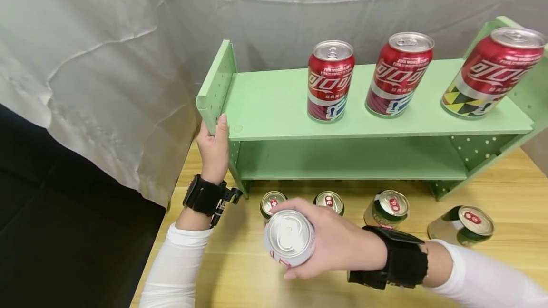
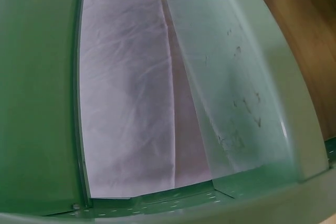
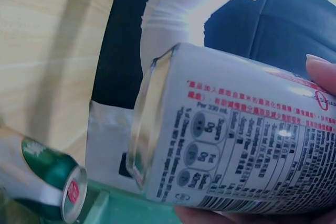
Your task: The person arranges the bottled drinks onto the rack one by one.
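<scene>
My right hand (image 1: 329, 236) holds a white drink can (image 1: 288, 235) above the table, in front of the green shelf (image 1: 274, 101). Its silver lid faces the head camera. In the right wrist view, red lettering and a nutrition table cover the side of the white can (image 3: 236, 140), and fingertips show at its edges. My left hand (image 1: 214, 149) grips the front of the shelf's left side panel (image 1: 216, 84), thumb on the inner side. The left wrist view shows green shelf boards (image 2: 37, 98) close up; the hand is outside that view.
Three red cola cans, at left (image 1: 329, 82), middle (image 1: 399, 75) and right (image 1: 492, 72), stand on the top board. Several green-and-gold cans stand on the wooden table (image 1: 239, 270) along the shelf's front, one (image 1: 385, 209) beside my right wrist. A grey curtain (image 1: 274, 23) hangs behind.
</scene>
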`<move>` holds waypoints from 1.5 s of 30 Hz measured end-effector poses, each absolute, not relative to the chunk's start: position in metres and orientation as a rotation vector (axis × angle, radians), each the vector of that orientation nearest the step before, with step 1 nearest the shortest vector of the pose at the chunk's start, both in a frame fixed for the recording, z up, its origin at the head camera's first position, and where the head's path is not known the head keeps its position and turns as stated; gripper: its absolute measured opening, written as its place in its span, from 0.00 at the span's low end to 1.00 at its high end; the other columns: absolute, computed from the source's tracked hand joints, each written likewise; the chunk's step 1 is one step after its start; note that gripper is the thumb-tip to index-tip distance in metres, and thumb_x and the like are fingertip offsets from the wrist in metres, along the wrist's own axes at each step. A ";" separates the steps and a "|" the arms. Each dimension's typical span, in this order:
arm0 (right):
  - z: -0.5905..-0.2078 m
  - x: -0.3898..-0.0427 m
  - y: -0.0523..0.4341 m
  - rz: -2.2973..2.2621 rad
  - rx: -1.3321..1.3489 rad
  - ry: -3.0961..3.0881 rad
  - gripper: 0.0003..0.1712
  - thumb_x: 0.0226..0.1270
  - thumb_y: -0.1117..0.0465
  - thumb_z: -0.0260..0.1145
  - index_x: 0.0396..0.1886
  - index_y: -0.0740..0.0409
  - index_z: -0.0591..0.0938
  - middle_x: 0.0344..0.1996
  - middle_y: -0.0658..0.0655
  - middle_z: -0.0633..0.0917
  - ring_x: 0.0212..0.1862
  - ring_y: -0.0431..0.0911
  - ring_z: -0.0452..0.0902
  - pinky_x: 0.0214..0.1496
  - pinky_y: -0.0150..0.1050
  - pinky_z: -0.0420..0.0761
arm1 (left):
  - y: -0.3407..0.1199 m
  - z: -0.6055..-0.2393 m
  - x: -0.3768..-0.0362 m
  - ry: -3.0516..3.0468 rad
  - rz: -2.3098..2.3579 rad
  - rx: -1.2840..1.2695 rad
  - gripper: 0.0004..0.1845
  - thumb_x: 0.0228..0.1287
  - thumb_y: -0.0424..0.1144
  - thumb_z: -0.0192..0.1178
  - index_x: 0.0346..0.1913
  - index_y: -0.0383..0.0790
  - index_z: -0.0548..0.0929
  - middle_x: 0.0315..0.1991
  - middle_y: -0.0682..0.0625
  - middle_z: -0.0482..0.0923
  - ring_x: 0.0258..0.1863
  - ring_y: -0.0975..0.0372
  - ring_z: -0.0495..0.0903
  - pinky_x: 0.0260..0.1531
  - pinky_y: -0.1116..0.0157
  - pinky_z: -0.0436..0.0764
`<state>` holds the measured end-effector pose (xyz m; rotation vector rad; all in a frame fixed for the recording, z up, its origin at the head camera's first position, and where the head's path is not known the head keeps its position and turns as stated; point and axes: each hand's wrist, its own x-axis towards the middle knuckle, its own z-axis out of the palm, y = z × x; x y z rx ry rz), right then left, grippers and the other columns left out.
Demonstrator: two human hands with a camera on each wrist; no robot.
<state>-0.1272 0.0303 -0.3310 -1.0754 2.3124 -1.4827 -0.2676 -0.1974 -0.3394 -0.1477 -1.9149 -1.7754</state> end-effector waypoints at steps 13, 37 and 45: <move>-0.294 -0.157 0.050 -1.488 -1.175 2.290 0.44 0.38 0.59 0.82 0.58 0.51 0.70 0.47 0.47 0.81 0.48 0.42 0.77 0.52 0.38 0.80 | -0.197 -0.341 -0.268 -1.886 -1.808 -0.152 0.21 0.70 0.40 0.53 0.63 0.36 0.72 0.18 0.55 0.54 0.19 0.67 0.54 0.26 0.70 0.64; -0.225 -0.199 0.037 -1.538 -1.207 2.425 0.44 0.34 0.71 0.78 0.57 0.64 0.69 0.48 0.55 0.80 0.50 0.44 0.76 0.55 0.41 0.78 | -0.195 -0.337 -0.268 -1.889 -1.773 -0.173 0.20 0.71 0.40 0.51 0.62 0.35 0.72 0.18 0.55 0.55 0.16 0.68 0.53 0.16 0.72 0.59; -0.213 -0.216 0.034 -1.475 -1.128 2.488 0.42 0.39 0.67 0.78 0.57 0.64 0.69 0.47 0.57 0.81 0.48 0.46 0.78 0.53 0.43 0.78 | -0.197 -0.343 -0.270 -1.873 -1.794 -0.164 0.21 0.71 0.40 0.52 0.63 0.36 0.71 0.21 0.54 0.57 0.20 0.67 0.56 0.27 0.71 0.67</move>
